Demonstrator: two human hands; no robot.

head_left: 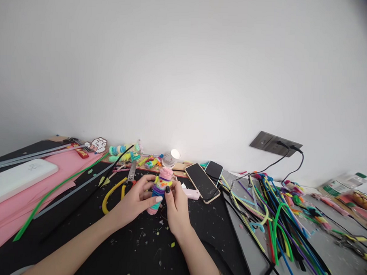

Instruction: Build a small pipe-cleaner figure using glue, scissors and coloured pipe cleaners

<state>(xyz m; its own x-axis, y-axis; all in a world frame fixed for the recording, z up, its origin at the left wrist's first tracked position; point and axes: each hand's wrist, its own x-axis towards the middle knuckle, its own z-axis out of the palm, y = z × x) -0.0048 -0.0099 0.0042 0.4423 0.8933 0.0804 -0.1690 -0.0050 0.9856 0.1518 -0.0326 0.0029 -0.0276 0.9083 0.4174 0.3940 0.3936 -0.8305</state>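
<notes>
A small figure wound from coloured pipe cleaners point(160, 186), pink on top with purple, yellow and teal bands, stands upright over the black mat point(130, 248). My left hand point(135, 200) wraps its fingers round the figure from the left. My right hand point(176, 208) pinches the figure's right side with thumb and fingers. Both hands are closed on it.
Yellow-handled pliers point(116, 191) lie left of the hands. Two phones point(203, 182) and a pink glue gun point(190, 193) lie just right. A heap of pipe cleaners point(277, 222) covers the right side. A white case point(15, 181) sits on pink sheets at left. Wall sockets point(274, 144) hold cables.
</notes>
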